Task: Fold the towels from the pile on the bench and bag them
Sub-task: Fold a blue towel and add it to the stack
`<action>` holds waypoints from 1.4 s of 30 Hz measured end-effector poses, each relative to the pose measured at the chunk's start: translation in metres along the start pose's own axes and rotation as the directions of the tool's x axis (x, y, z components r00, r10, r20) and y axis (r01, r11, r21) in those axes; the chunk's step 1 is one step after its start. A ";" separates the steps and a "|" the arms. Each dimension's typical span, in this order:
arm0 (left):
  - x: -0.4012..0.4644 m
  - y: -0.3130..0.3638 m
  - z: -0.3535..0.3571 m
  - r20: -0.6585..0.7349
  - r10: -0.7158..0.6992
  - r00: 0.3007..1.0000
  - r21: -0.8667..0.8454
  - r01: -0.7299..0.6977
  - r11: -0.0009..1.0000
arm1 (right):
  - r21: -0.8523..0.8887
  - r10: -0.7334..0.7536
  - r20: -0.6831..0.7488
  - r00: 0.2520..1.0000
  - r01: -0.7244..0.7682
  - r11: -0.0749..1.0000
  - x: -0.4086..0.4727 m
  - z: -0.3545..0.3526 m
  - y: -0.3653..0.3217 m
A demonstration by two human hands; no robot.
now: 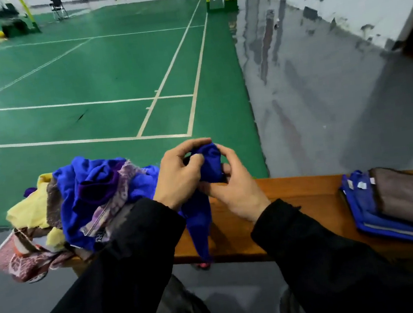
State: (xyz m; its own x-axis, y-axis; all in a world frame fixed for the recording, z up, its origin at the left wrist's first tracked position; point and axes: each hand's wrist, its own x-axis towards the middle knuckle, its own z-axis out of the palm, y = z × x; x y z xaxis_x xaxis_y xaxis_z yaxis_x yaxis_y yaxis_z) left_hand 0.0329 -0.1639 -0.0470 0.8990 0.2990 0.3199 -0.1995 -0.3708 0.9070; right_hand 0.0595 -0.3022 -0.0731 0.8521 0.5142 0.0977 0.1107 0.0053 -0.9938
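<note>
While both hands are raised close together over the wooden bench (280,199), they work at the bunched top of one blue towel (209,166) — the left hand (179,176) has its fingers curled round the cloth from the left, the right hand (233,184) cradles and pinches it from below and from the right, the two almost touching. From that knot of fabric the towel's remaining length hangs straight down between the wrists, crosses the near edge of the bench and dangles past it toward the floor. To the left of the left hand, just beside its sleeve, sits the unsorted pile (75,209): blue, purple, yellow and patterned cloths heaped together, some spilling over the bench end. Well off to the right of the right hand lies a folded stack (393,207), blue pieces underneath and a brownish one on top. No bag shows anywhere that I can see. My reading is that this is the start of one fold — a towel just picked out, its edge or corner being hunted for. Next, I judge, the hands must part, each taking a corner, so the cloth opens flat before it can be halved; crumpled like this, it could twist or slip off the edge.
</note>
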 end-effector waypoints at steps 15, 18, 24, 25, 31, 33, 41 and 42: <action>0.009 0.010 0.069 0.019 0.159 0.987 -0.112 -0.156 0.981 | -0.085 -0.223 -0.178 0.958 0.211 0.974 -0.001 -0.091 -0.054; 0.015 0.018 0.072 -0.003 0.177 0.984 -0.197 -0.174 0.965 | -0.276 -0.239 -0.065 0.969 0.213 0.937 -0.001 -0.112 -0.058; 0.017 0.021 0.063 0.161 0.149 0.976 -0.162 -0.122 0.979 | -0.493 -0.251 -0.158 0.955 0.144 0.858 0.001 -0.137 -0.060; 0.016 0.018 0.061 0.266 0.129 0.955 -0.159 -0.088 0.983 | -0.456 -0.247 -0.149 0.958 0.155 0.876 0.000 -0.140 -0.062; 0.011 -0.020 0.057 0.381 0.075 0.922 0.163 -0.147 0.976 | -0.325 -0.294 -0.169 0.941 0.229 0.918 -0.007 -0.150 -0.074; 0.007 -0.027 0.060 0.412 0.000 0.911 0.153 -0.070 0.986 | -0.274 -0.302 -0.221 0.927 0.238 0.932 -0.007 -0.155 -0.079; -0.012 -0.042 0.061 0.615 -0.194 0.764 -0.038 0.274 0.961 | 0.059 -0.120 -0.426 0.897 0.160 0.985 0.000 -0.190 -0.073; -0.011 -0.049 0.055 0.612 -0.220 0.759 -0.018 0.291 0.956 | 0.091 -0.111 -0.433 0.894 0.165 0.982 0.003 -0.193 -0.068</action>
State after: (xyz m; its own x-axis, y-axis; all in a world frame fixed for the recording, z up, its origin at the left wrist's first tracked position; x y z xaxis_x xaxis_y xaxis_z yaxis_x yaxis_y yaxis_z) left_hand 0.0544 -0.1977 -0.1098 0.9653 -0.2299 -0.1238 0.0640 -0.2515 0.9657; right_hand 0.1538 -0.4665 0.0046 0.9715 0.0878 0.2201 0.2033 0.1681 -0.9646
